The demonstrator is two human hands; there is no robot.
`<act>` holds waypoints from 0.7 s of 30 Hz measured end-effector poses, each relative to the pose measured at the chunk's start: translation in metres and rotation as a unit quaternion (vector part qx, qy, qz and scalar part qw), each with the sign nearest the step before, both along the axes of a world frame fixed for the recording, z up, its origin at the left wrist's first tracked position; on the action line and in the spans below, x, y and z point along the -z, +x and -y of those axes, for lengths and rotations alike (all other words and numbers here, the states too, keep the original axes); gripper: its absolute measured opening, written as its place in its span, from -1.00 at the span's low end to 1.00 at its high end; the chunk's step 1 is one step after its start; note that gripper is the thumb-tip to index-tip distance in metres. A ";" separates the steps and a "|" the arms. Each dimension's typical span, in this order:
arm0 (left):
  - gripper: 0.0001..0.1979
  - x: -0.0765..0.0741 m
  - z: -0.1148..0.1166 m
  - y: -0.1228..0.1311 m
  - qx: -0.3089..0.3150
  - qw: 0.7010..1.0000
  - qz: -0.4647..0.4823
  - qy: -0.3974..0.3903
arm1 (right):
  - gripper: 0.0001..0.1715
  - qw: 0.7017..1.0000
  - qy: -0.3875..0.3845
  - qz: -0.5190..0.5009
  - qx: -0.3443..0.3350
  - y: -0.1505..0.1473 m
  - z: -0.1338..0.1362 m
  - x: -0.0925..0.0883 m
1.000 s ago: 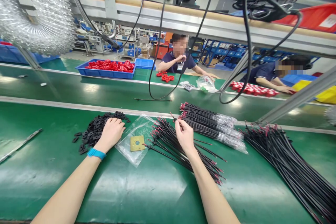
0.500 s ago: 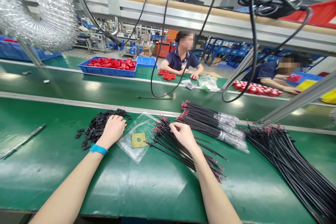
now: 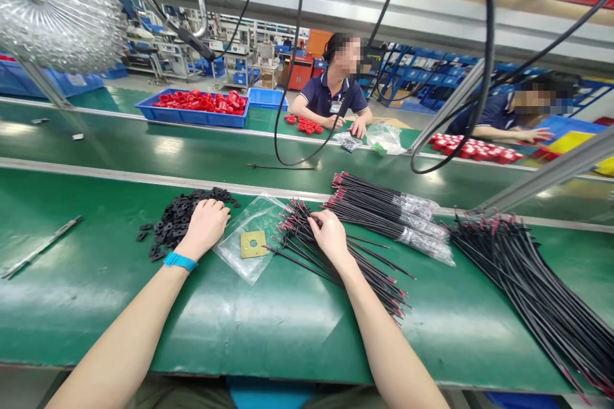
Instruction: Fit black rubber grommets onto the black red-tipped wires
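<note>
My left hand (image 3: 207,225), a blue band at its wrist, rests at the right side of a pile of small black flat parts (image 3: 176,220). Its fingers are together and curled down; what they hold, if anything, is hidden. My right hand (image 3: 329,236) is closed in a pinch on a black cable among the loose black cables (image 3: 307,249) with red ends. Between the hands lies a clear plastic bag (image 3: 250,273), with a yellowish square plate (image 3: 253,244) with a round hole showing on it; whether it is inside I cannot tell.
Bundles of cables in clear wrap (image 3: 384,214) lie behind my right hand. A larger cable bunch (image 3: 518,287) is at the right, a metal tool (image 3: 43,246) at the left. Black cords (image 3: 277,134) hang ahead. Two co-workers sit across the bench, near a blue tray (image 3: 192,116) of red parts.
The view has shifted slightly, so the bench appears higher in the picture. Both hands stay at their piles with little movement. The right-hand co-worker's hands have moved.
</note>
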State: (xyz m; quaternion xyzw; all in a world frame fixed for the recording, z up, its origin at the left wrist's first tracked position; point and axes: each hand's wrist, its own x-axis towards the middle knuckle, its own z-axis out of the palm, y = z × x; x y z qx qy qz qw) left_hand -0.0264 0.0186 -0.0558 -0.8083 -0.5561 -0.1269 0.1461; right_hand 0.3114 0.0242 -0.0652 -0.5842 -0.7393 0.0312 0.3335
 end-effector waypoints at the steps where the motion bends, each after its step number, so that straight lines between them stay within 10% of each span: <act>1: -0.75 0.000 0.000 0.000 0.000 1.000 -0.001 0.001 | -0.77 1.000 -0.010 -0.010 -0.003 0.000 -0.001 0.001; 21: -0.78 0.000 0.000 0.000 -0.002 1.000 -0.004 -0.006 | -0.88 0.998 -0.052 0.041 -0.023 0.002 0.001 -0.002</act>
